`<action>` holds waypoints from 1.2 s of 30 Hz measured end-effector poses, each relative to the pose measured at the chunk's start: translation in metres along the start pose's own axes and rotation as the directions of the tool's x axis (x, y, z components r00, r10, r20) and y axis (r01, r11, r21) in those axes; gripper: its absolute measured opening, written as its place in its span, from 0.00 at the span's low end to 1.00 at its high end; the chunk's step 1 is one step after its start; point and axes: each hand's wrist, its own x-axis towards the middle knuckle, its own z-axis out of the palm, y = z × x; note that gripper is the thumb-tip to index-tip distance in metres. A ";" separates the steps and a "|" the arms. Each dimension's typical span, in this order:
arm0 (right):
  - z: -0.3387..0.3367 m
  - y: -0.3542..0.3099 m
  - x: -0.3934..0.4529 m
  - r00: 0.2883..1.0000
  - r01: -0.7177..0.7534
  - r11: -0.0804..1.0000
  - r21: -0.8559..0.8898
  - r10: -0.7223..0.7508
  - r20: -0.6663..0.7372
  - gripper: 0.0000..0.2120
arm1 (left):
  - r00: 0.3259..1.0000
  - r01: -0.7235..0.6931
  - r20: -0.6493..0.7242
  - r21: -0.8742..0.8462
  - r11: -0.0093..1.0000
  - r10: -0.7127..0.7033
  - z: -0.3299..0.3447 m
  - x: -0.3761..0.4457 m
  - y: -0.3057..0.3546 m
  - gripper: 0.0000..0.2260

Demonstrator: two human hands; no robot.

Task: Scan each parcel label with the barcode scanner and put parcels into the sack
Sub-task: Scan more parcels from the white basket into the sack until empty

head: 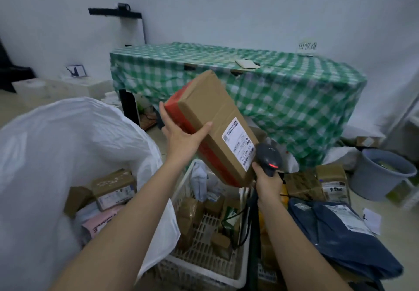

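**One-handed hold, scanner tight against the label**

Your left hand [181,141] grips the long cardboard box [210,127] from underneath, with the thumb over the near edge and the fingers wrapped up its red-taped side. The box hangs tilted in the air above the white basket [229,275], its far end pointing up towards the desk [294,91] with the green checked cloth. Your right hand [268,184] is clenched around the handle of the barcode scanner [269,158], whose red light is on. Its head sits right beside the lower end of the white label [238,143].

The grip is the main risk. You hold the box near one end with a single hand, so the free length can swing or slide out of your palm, and it would drop into the basket among the unscanned parcels.

The scan could also fail. The scanner seems very close to the label and at a steep angle, so the beam may miss the barcode or catch only part of it. I cannot tell whether it has read.

The sack [68,136] stands open just to your left with parcels already inside. Its soft rim may fold inward as the long box goes over it.

The scanner's cable [243,229] trails down into the basket and could snag.
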 end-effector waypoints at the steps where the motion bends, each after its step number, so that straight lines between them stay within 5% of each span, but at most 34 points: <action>1: 0.002 -0.004 -0.003 1.000 0.014 1.000 0.005 -0.014 -0.003 0.20 | 1.000 0.000 -0.009 0.000 1.000 0.000 -0.006 0.001 0.003 0.54; 9: -0.002 -0.025 -0.010 0.990 0.131 0.991 -0.003 -0.131 -0.044 0.10 | 0.995 0.044 -0.093 0.023 0.999 -0.042 -0.051 0.014 0.019 0.30; 16: 0.003 -0.038 -0.017 0.967 0.253 0.965 -0.065 -0.253 0.017 0.11 | 0.931 0.250 0.251 0.087 0.964 -0.264 -0.102 0.012 0.019 0.36; 26: 0.036 -0.037 -0.049 0.956 0.277 0.961 -0.002 -0.276 0.096 0.11 | 0.937 0.350 0.063 -0.192 0.917 -0.344 -0.124 -0.003 -0.023 0.28; 30: 0.056 -0.036 -0.063 0.970 0.195 0.973 0.120 -0.209 0.122 0.15 | 0.914 0.401 0.203 -0.322 0.858 -0.351 -0.119 -0.012 -0.032 0.37; 33: 0.069 -0.043 -0.074 0.971 0.168 0.965 0.201 -0.198 0.138 0.17 | 0.871 0.417 0.367 -0.204 0.886 -0.326 -0.112 -0.020 -0.031 0.47; 36: 0.079 -0.046 -0.078 0.968 0.138 0.946 0.294 -0.192 0.163 0.19 | 0.895 0.340 0.350 -0.129 0.932 -0.278 -0.105 -0.023 -0.030 0.46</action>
